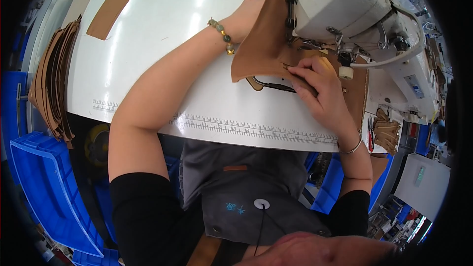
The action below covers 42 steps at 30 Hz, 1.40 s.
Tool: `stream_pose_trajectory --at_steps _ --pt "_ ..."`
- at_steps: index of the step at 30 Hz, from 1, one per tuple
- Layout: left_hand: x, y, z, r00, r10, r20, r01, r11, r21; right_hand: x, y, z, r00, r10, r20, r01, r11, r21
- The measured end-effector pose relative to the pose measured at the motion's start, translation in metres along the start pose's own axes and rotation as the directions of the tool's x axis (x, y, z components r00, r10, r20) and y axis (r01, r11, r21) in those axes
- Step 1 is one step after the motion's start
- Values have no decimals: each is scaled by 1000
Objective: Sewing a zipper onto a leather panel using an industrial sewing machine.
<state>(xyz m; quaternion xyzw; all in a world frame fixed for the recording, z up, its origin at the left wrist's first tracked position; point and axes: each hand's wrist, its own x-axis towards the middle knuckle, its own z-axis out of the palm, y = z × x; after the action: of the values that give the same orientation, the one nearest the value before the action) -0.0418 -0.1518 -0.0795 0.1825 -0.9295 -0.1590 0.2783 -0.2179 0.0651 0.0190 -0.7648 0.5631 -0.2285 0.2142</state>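
Left arm reaches forward across the counter [209, 93], elbow bent out to the left, forearm slanting up and right; a beaded bracelet [224, 35] circles its wrist. Right arm comes up from the lower right, forearm steep, hand angled up and left; a thin bangle [351, 147] sits at the wrist.

Surroundings, left to right: blue bin [54, 192] below the counter's left end; stack of brown pieces [53, 81] hanging at its left edge; brown strip [117, 7] flat near the far left; printed ruler scale [246, 129] along the near edge; brown workpiece [261, 49] at the sewing machine [340, 12], its left flap raised, blocking sight of the left fingers. Machine head overhangs the workpiece's far side. Brown bundle [387, 130] lies further right.

Left hand [245, 18]: behind the raised flap, thumb partly visible; cannot tell how far open or whether it grips. Right hand [322, 86]: thumb and forefinger pinched together on the workpiece's near portion, other fingers curled.
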Motion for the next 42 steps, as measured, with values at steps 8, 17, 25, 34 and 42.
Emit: stream_pose_trajectory --at_steps 8,17,25,34,42 --pt "-13 25 -71 847 -501 -178 489 865 -109 -11 0 17 953 -302 -5 283 898 -337" --pt "-82 143 -70 1000 -7 22 1 968 250 -22 15 15 975 -209 80 224 913 -341" --pt "-68 138 -57 983 -78 163 26 954 299 -17 40 3 993 -92 79 111 951 -289" --pt "-62 134 -47 991 -88 105 53 953 300 -12 50 -7 993 -71 97 90 973 -211" --pt "-60 134 -42 993 -94 75 68 953 294 -18 57 -10 982 -185 33 186 926 -330"
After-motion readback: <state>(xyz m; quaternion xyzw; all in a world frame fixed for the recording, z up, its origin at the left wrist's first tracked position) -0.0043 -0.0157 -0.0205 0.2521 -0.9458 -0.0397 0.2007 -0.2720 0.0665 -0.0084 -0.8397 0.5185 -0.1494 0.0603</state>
